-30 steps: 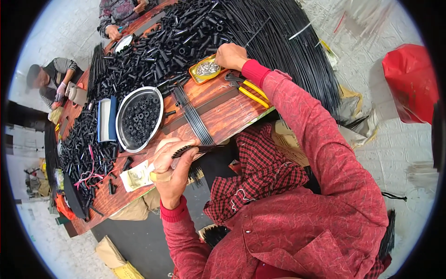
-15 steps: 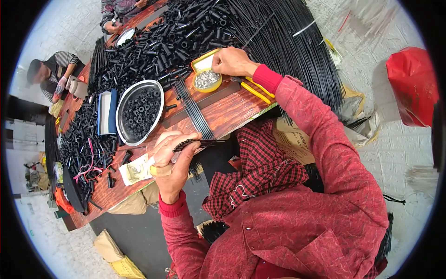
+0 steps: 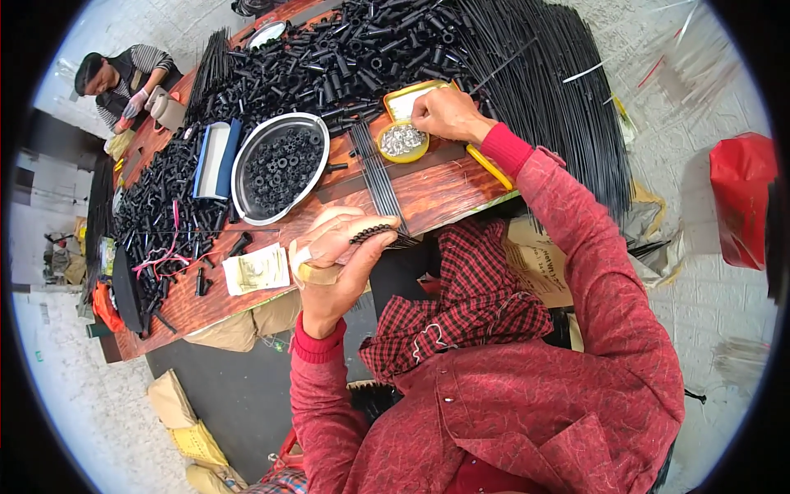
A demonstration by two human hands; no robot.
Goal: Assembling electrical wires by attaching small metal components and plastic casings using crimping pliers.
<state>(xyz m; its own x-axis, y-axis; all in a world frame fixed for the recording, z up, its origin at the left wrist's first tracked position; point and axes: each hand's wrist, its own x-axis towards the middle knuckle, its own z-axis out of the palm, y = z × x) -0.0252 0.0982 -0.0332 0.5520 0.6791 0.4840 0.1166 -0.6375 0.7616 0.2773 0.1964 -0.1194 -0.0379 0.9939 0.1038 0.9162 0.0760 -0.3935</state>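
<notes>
My left hand (image 3: 329,267) is closed round a bundle of thin black rods (image 3: 372,234), their ends lined up in a row between thumb and fingers. Tape wraps part of this hand. At the far side of the table edge, my right hand (image 3: 451,114) has its fingers bent together at the rim of a round yellow dish (image 3: 402,160). Small silvery metal pieces (image 3: 401,140) fill the dish. Whatever the right fingertips hold is hidden. A yellow-edged lid (image 3: 409,100) lies behind the dish. Several long dark rods (image 3: 380,177) rest on the table between my hands.
An oval metal tray (image 3: 239,198) holds small black toothed rings. Beside it lies a blue box (image 3: 212,165). Black tubular parts (image 3: 346,70) heap behind, with long black rods (image 3: 551,107) at right. A yellow handle (image 3: 491,169) lies near my right wrist. Another person (image 3: 136,82) sits far left.
The whole view has shifted, so the table appears farther right. My right hand stays at the dish, its fingers now lower by the rim. My left hand keeps the rods.
</notes>
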